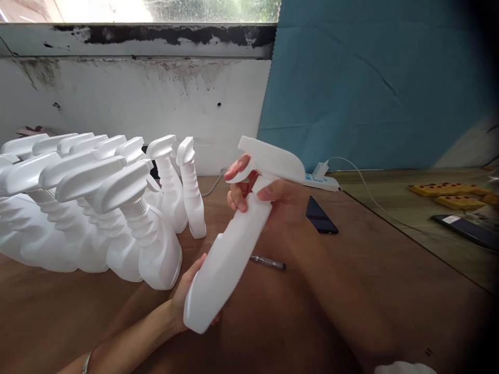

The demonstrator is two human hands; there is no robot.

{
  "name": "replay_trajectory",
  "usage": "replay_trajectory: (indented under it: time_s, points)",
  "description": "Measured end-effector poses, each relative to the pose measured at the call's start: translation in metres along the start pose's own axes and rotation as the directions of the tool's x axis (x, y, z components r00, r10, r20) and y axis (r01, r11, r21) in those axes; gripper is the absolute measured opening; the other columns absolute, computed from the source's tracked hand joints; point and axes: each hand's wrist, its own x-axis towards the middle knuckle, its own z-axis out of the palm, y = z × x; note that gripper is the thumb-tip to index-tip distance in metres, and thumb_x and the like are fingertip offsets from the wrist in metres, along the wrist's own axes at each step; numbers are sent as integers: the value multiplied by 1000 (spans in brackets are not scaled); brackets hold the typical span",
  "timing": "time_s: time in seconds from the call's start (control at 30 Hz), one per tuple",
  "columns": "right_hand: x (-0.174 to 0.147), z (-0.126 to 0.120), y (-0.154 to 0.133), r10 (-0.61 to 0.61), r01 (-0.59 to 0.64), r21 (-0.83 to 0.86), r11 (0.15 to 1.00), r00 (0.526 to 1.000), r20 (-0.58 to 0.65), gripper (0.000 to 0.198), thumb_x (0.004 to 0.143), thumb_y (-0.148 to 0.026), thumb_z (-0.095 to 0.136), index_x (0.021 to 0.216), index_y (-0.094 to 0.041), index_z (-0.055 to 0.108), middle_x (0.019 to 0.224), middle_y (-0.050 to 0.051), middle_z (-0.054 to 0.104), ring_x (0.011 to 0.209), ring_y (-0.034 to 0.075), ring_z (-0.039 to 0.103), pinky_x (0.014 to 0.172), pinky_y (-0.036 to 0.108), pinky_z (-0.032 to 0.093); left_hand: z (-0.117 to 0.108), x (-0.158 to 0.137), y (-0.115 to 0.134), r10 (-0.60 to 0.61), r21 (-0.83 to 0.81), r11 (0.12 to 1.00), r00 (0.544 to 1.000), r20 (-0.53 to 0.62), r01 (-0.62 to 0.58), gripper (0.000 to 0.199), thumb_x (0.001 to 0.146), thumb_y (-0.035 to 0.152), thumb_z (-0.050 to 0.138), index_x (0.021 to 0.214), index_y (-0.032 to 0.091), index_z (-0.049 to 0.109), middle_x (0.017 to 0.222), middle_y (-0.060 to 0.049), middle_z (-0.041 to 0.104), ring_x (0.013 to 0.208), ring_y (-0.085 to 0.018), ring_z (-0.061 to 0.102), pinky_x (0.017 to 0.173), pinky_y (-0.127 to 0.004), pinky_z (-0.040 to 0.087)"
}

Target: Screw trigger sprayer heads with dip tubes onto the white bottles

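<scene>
A white spray bottle (228,259) is held tilted above the table, its trigger head up and to the right. My right hand (278,200) wraps around its neck, one finger at the trigger under the white spray head (273,158). Near the base, my left hand (187,291) grips the bottle from behind and below; most of its fingers are hidden. To the left, several white spray bottles (159,254) stand upright in close rows. Two more spray bottles (194,202) stand at the right end of the back row.
On the brown table (374,275) lie a clear-handled screwdriver (268,262) and a black phone (322,215). A power strip (323,182) with a plugged-in white cable sits behind. Yellow trays (448,191) and a dark device (465,228) lie far right. A white object pokes in at bottom right.
</scene>
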Motion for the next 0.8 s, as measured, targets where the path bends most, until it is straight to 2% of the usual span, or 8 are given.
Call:
replay_trajectory:
  time_s: [0.1, 0.3, 0.43, 0.53, 0.6, 0.67, 0.73, 0.8]
  points:
    - [0, -2, 3, -63, 63, -49, 997, 998, -2, 24, 64, -38, 47, 82, -22, 48, 85, 3, 60, 43, 10, 50, 49, 35, 46, -6, 3, -2, 15, -22, 1000, 999, 44, -14, 59, 78, 59, 42, 109, 11, 57, 51, -1, 57, 32, -14, 52, 28, -21, 31]
    - [2, -2, 5, -66, 65, 12, 998, 996, 67, 29, 62, -47, 47, 80, -24, 44, 80, 1, 58, 43, 10, 47, 45, 32, 42, 1, -5, -4, -4, -115, 993, 984, 176, 25, 51, 83, 48, 43, 114, 10, 53, 54, -1, 58, 33, -8, 49, 27, -16, 21]
    - [4, -7, 3, -45, 44, -39, 998, 999, -24, 37, 61, -58, 42, 79, -25, 44, 79, 1, 56, 41, 9, 43, 44, 32, 42, 0, -8, -5, -17, -132, 990, 963, 268, 54, 39, 83, 35, 45, 112, 9, 54, 54, -1, 56, 31, -6, 47, 25, -14, 18]
    - [2, -12, -3, -37, 32, -122, 992, 999, -37, 34, 63, -55, 49, 79, -25, 49, 82, 1, 58, 48, 11, 51, 50, 34, 46, -3, -8, -7, 42, -145, 989, 966, 256, -4, 35, 83, 28, 45, 111, 10, 54, 57, -2, 57, 33, -5, 47, 26, -13, 20]
    - [-1, -16, -11, 29, -18, -185, 983, 998, 56, 30, 63, -47, 58, 81, -23, 54, 86, 2, 60, 61, 16, 59, 58, 36, 50, -3, -7, -8, 80, -150, 988, 971, 226, -47, 30, 83, 24, 45, 108, 11, 56, 56, -1, 56, 33, -4, 45, 27, -12, 20]
    - [-4, -21, -22, 157, -115, -265, 957, 977, 142, 28, 64, -37, 64, 88, -22, 59, 94, 3, 62, 75, 20, 62, 65, 36, 51, 0, -7, -8, 97, -151, 986, 975, 198, -68, 24, 83, 22, 46, 102, 11, 58, 55, -1, 54, 32, -3, 42, 28, -11, 20]
    - [-7, -29, -32, 274, -202, -363, 910, 949, 159, 29, 66, -29, 66, 94, -23, 60, 100, 3, 63, 82, 21, 63, 68, 34, 52, 3, -8, -7, 106, -149, 985, 980, 166, -81, 17, 82, 21, 48, 89, 10, 59, 55, 0, 52, 33, -2, 40, 30, -10, 20]
    - [-8, -38, -40, 338, -239, -455, 858, 929, 149, 33, 65, -24, 69, 96, -24, 61, 98, 2, 65, 83, 21, 63, 68, 32, 52, 6, -8, -6, 106, -149, 985, 986, 132, -86, 16, 80, 24, 51, 76, 9, 58, 55, 0, 50, 34, -1, 38, 31, -11, 20]
